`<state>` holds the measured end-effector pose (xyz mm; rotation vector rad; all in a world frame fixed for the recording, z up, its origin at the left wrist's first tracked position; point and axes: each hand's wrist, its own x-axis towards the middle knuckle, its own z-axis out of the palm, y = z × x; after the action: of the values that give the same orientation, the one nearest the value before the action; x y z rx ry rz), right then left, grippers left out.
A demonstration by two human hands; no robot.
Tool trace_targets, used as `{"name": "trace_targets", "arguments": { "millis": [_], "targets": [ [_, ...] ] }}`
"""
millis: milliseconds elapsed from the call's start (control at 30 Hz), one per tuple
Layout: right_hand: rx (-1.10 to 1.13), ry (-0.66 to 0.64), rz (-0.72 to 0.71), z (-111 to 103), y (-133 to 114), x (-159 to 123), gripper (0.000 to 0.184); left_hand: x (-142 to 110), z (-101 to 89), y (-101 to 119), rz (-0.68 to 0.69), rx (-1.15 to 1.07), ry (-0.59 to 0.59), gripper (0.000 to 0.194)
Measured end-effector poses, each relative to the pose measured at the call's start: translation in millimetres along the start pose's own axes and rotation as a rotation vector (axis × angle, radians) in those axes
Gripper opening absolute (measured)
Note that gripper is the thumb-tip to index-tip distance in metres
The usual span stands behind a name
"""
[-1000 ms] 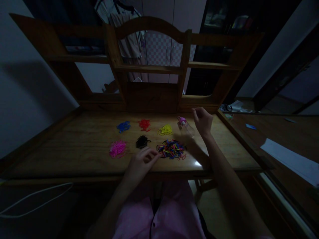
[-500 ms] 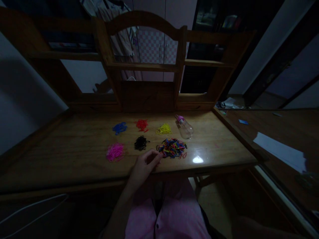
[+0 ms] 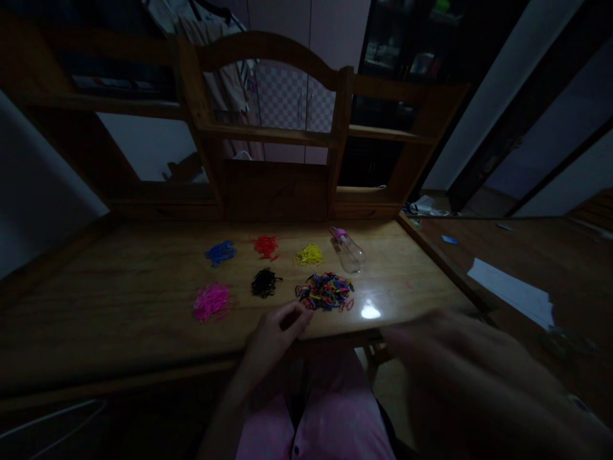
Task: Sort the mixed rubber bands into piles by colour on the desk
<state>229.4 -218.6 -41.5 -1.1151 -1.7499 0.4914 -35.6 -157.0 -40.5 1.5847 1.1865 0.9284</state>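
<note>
My left hand (image 3: 280, 326) rests at the table's front edge with thumb and forefinger pinched together, right beside a mixed pile of small coloured rubber bands (image 3: 325, 292). Whatever the pinch holds is too small to make out. My right hand (image 3: 445, 358) is smeared by motion over the front edge at the right, and its fingers cannot be read. Single-colour piles lie beyond and to the left: black bands (image 3: 265, 282), pink bands (image 3: 211, 301), blue bands (image 3: 220, 253), red bands (image 3: 265, 246) and yellow bands (image 3: 309, 255).
A clear bottle with a pink cap (image 3: 350, 252) lies behind the mixed pile. A wooden shelf unit (image 3: 272, 133) rises from the back of the table (image 3: 143, 275). White paper (image 3: 510, 294) and a blue card (image 3: 449, 239) lie on the surface to the right.
My right hand has come up into view from the lower right. My left hand keeps its pinch beside the mixed pile. The whole view has shifted slightly.
</note>
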Motion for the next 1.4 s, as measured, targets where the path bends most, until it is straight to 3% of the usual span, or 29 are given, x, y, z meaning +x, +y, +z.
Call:
{"name": "trace_targets", "arguments": {
  "millis": [133, 233, 433, 733, 967, 1167, 1400],
  "targets": [
    [-0.285, -0.009, 0.001, 22.4, -15.2, 77.9, 0.034, -0.9, 0.3, -2.1, -0.012, 0.028, -0.027, 0.041],
    [-0.386, -0.01, 0.036, 36.4, -0.4, 109.4, 0.024, -1.3, 0.1, -4.0, -0.047, 0.035, -0.054, 0.045],
    [-0.44, -0.052, 0.084, 54.9, 33.2, 98.5, 0.019, -0.9, 0.0, -5.2, -0.061, 0.011, -0.046, 0.046],
    [-0.211, 0.042, 0.19, 51.2, 25.5, 108.1, 0.017, -1.1, -0.6, -3.4, -0.066, 0.007, -0.055, 0.044],
    [-0.043, 0.019, 0.297, 42.8, 33.8, 110.0, 0.019, -1.9, -1.1, -3.6, -0.057, 0.013, -0.052, 0.044],
    [-0.162, -0.053, 0.285, 28.4, 36.6, 112.2, 0.017, -3.4, -1.8, 0.8, -0.04, -0.012, -0.027, 0.045],
    [-0.327, -0.198, 0.096, 31.7, 29.8, 110.5, 0.015, -2.2, -0.9, -1.0, -0.057, -0.005, -0.036, 0.044]
  ]
}}
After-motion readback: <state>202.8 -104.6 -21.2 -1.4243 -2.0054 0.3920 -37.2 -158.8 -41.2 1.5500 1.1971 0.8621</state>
